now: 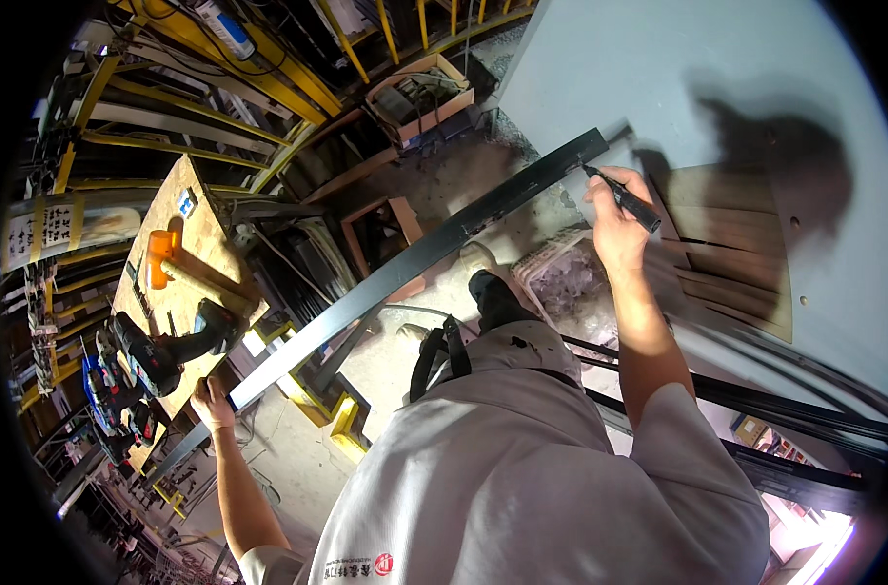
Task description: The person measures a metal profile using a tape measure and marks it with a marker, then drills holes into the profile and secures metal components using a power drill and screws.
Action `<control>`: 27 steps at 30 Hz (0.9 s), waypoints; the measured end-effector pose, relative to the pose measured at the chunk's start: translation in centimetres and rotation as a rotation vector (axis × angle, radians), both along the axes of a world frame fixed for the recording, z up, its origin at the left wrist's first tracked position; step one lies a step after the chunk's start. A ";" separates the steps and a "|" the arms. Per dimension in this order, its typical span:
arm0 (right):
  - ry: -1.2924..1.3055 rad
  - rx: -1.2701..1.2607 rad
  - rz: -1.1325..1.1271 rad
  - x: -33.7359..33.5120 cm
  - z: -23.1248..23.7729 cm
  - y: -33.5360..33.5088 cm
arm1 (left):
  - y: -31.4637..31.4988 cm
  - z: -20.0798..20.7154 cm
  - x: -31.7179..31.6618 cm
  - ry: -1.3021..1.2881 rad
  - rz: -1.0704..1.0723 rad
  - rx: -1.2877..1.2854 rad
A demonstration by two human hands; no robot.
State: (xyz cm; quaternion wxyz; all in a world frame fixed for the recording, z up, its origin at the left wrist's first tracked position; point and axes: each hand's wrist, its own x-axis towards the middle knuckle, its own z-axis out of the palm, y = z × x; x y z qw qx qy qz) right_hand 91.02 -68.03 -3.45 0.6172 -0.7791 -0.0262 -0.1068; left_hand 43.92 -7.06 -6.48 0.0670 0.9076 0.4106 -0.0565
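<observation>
A long dark metal bar point(405, 268) stretches diagonally in front of me, from the lower left up to the right. Near its lower left end, beside the edge of a wooden board, my left hand point(213, 402) is closed on it, with the fingers partly hidden. My right hand point(619, 219) grips a black marker point(633, 203). The marker's tip is at the bar's upper right end, close to small notches or holes in its surface; whether it touches I cannot tell.
On the wooden board point(183, 205) lie an orange mallet point(160, 259) and a cordless drill point(156, 356), with more power tools at its edge. Yellow racks point(98, 102) stand behind. A pale panel point(639, 68) rises at right. Near my feet is a bin point(571, 278) of clear plastic scraps.
</observation>
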 end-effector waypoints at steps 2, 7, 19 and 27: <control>0.026 0.025 0.010 0.1 0.0 0.2 | 0.9 -0.6 -1.9 0.008 -0.150 0.142; 0.033 0.012 -0.005 0.0 0.0 -0.2 | -0.4 0.1 -0.1 -0.054 0.065 0.005; -0.001 -0.036 -0.026 0.5 0.2 -0.1 | -0.6 0.1 0.0 -0.121 0.021 0.057; 0.016 -0.045 -0.007 0.5 0.7 0.0 | -2.3 1.6 1.6 -0.162 0.022 0.013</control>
